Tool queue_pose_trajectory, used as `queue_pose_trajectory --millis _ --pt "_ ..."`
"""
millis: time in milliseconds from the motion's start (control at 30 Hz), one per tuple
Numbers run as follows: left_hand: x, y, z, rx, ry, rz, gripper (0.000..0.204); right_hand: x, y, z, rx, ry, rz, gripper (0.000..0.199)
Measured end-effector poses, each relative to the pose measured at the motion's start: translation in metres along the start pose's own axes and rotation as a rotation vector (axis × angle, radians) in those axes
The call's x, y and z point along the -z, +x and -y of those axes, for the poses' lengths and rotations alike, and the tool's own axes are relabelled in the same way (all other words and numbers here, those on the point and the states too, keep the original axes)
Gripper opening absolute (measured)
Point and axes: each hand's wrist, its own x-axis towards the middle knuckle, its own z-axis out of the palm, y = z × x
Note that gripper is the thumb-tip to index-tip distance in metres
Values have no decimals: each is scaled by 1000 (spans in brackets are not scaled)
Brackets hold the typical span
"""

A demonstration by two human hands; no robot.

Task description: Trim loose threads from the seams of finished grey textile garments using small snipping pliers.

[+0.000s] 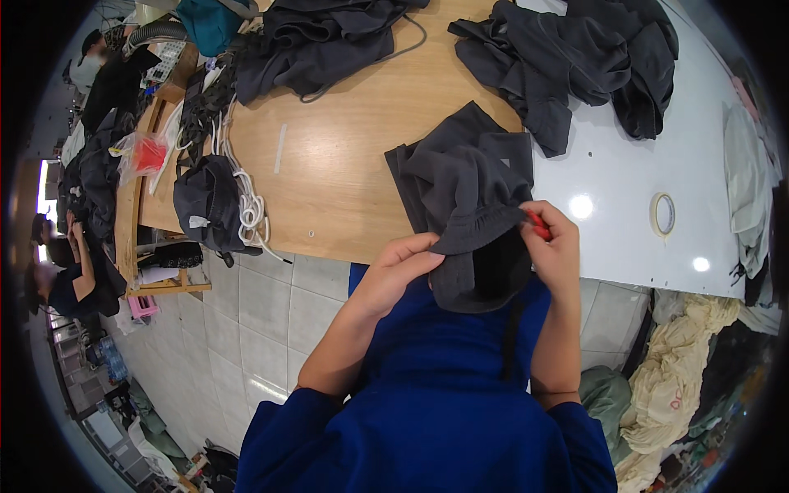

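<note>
A dark grey garment (460, 177) lies partly on the table's near edge, its gathered, elastic-looking opening held up in front of me. My left hand (405, 267) pinches the left side of that opening between thumb and fingers. On the other side my right hand (552, 242) grips the rim, with a small red-handled tool (538, 225) tucked in the same hand; its kind is mostly hidden by the fingers. Between both hands the opening gapes and shows a black inside. The garment's lower rim hangs past the table edge in front of my blue shirt.
Dark garments are heaped at the far left (320, 45) and far right (567, 62). A tape roll (662, 215) lies on the white tabletop (625, 246). White cords (249, 205) hang beside a dark bundle (205, 201). Cream cloth (674, 378) is piled at right. Another person (70, 275) works at far left.
</note>
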Motion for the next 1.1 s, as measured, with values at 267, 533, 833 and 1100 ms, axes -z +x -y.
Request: queue_pose_trajectory --millis 267,533,833,1100 --pt "4 0 -5 104 -237 321 30 21 5 -8 -253 758 -14 3" --pt "-8 1 -4 -77 -209 378 38 3 -2 -12 -348 502 -127 5" --pt "-11 -5 -5 -30 -150 258 40 6 -2 -10 -329 490 -109 13" --pt "-11 -6 -4 -24 -111 246 39 7 -6 -12 -316 518 -115 11"
